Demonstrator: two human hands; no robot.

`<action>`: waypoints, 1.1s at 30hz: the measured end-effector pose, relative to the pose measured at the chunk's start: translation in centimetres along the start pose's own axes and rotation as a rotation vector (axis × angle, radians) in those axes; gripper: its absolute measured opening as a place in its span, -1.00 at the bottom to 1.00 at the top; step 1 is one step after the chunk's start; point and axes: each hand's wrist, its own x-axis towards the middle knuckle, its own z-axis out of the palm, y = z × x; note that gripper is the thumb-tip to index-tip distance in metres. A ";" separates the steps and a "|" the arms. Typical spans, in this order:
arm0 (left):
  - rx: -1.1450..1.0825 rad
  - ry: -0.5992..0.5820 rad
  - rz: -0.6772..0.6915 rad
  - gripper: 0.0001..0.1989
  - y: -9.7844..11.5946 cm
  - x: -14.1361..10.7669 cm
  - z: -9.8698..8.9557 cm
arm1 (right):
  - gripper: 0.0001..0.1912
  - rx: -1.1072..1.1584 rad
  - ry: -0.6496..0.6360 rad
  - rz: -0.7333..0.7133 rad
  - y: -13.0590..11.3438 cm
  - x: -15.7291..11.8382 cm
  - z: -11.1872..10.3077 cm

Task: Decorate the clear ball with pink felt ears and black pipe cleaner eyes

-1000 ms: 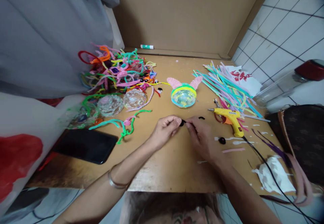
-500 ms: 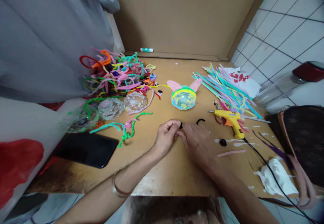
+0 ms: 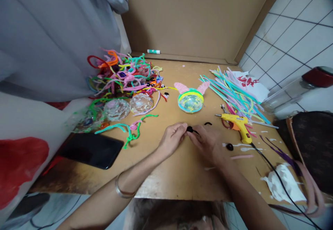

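Note:
A small black coil [image 3: 189,129] of pipe cleaner is pinched between the fingertips of my left hand [image 3: 173,136] and my right hand [image 3: 205,139], low over the middle of the table. My right fingers also grip its black strand, whose curved end shows above the knuckles. Beyond the hands sits a round clear piece [image 3: 190,103] with a green, yellow and blue rim and two pink ears. A black ball [image 3: 229,147] lies to the right of my right hand.
A yellow glue gun [image 3: 238,124] with a black cord and a bundle of pipe cleaners [image 3: 234,91] lie at the right. At the left are a tangled colourful pile [image 3: 127,72], clear domes [image 3: 116,109] and a black phone [image 3: 91,150]. A brown bag [image 3: 309,146] stands far right.
My right hand has shifted slightly right and turned, and more of the black coil and its strand now shows between the hands. The whole view has shifted a little.

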 end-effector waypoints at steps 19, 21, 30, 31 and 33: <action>-0.079 0.023 -0.095 -0.64 1.2 0.7 -1.0 | -0.87 0.170 -0.017 -0.010 0.7 0.1 -0.3; -0.151 0.052 -0.120 -0.65 1.4 0.7 -0.9 | -0.86 0.148 0.018 -0.011 0.5 0.2 -0.5; -0.263 0.202 -0.113 -0.76 1.1 0.7 -0.2 | -0.83 0.128 -0.011 -0.015 -0.8 0.1 -0.4; -0.269 0.210 -0.111 -0.77 1.0 0.6 -0.1 | -0.84 0.132 -0.010 -0.020 -0.8 0.1 -0.4; -0.286 0.219 -0.108 -0.78 1.0 0.6 0.0 | -0.83 0.136 -0.024 -0.026 -0.8 0.1 -0.3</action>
